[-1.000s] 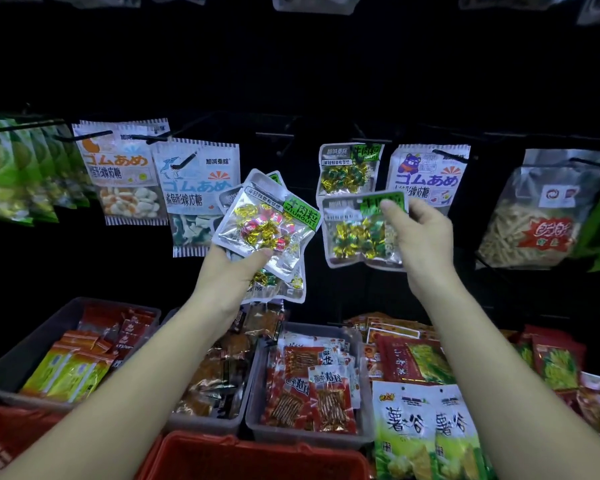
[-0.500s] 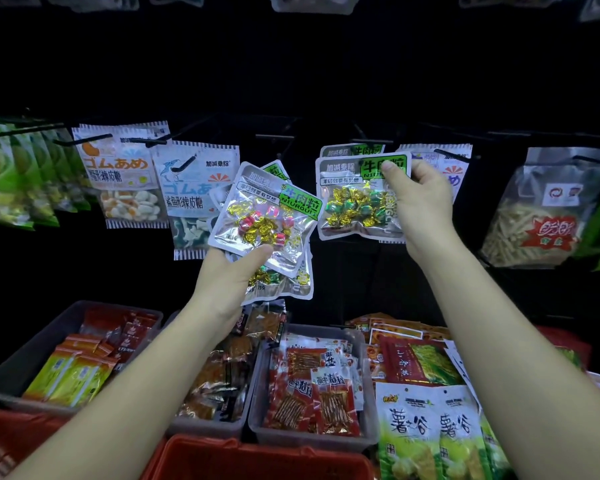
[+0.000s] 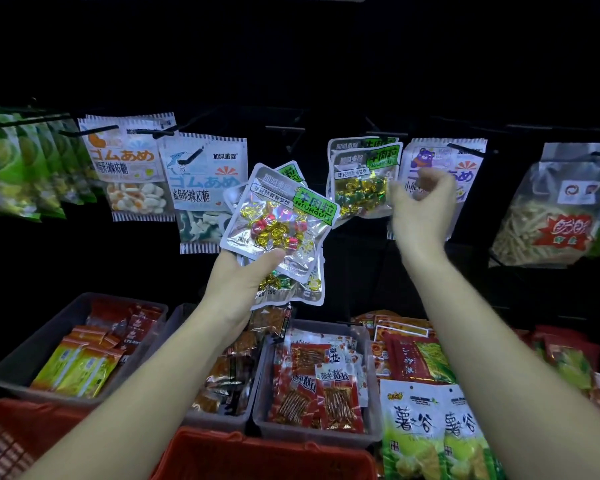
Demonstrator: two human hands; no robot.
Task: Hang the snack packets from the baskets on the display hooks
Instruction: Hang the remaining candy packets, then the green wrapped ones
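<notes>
The silver packets carry green labels over red and gold sweets (green and gold in the hung packets). Left, white gummy packets have striped edges; near baskets are red.

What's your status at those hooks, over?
Left grip holds fan of silver foil candy packets. Right grip blurred beside two hung green-labelled foil packets; contact unclear. No obstruction seen.

Black hooks carry the hanging goods: green packets far left, gummy packets next, two candy packets (green labels) mid-row. Below, grey bins hold more; red baskets stand nearest.
</notes>
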